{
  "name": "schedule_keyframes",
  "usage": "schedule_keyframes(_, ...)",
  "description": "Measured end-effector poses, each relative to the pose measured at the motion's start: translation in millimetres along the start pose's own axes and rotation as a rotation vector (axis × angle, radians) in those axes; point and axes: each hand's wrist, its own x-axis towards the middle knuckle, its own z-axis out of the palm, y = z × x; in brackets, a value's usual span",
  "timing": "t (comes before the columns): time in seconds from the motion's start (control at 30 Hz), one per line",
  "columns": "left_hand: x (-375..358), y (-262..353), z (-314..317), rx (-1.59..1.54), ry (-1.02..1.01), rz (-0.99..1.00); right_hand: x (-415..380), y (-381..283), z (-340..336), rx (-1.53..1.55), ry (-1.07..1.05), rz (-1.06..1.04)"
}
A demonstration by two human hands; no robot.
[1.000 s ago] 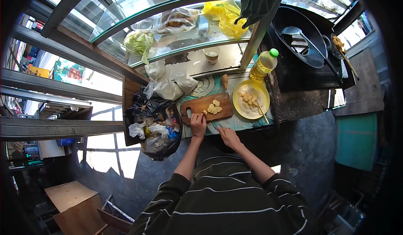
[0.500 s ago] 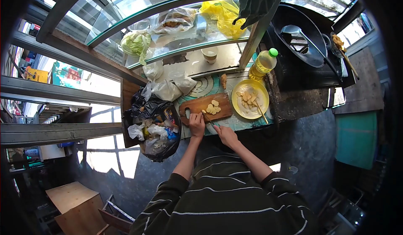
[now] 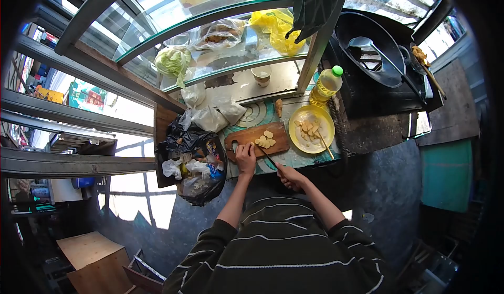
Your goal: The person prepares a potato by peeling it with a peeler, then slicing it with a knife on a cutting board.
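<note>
A wooden cutting board (image 3: 247,135) lies on the counter with several pale yellow slices (image 3: 266,140) on it. My left hand (image 3: 245,157) is closed at the board's near left part, on a small yellowish piece mostly hidden by the fingers. My right hand (image 3: 290,177) grips the handle of a knife (image 3: 266,158), whose dark blade slants up and left to the board beside my left fingertips. Right of the board, a yellow plate (image 3: 329,126) holds more pieces in a pale coating and a stick or utensil handle.
An oil bottle (image 3: 328,88) stands behind the plate. A wok (image 3: 370,42) with a ladle sits on the stove at the back right. Left of the board is a black bag of rubbish (image 3: 202,193). A glass case (image 3: 210,63) with cabbage (image 3: 173,62) borders the back.
My right hand has moved slightly right and down, and the knife blade now shows clearly, angled toward the board. My left hand stays nearly in place. The view has shifted a little.
</note>
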Motion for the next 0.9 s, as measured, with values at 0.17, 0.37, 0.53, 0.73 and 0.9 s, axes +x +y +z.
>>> schedule_keyframes(0.17,5.3,4.6,8.7,0.010,-0.052,0.036,-12.8,7.1,-10.9,0.155,-0.059,-0.132)
schedule_keyframes(0.37,20.2,28.7,32.2,0.207,-0.252,0.108,-27.8,2.5,-26.3,0.234,0.098,-0.257)
schedule_keyframes(0.53,25.8,23.7,61.8,0.326,-0.277,0.230,-41.0,18.6,-33.3,0.294,0.175,-0.231)
schedule_keyframes(0.73,43.4,18.5,58.8,0.200,-0.300,0.506,-56.4,40.8,-37.1,0.364,0.232,-0.204)
schedule_keyframes(0.9,59.0,7.9,55.2,0.068,-0.339,0.700,-61.7,49.7,-40.3,0.413,0.251,-0.187)
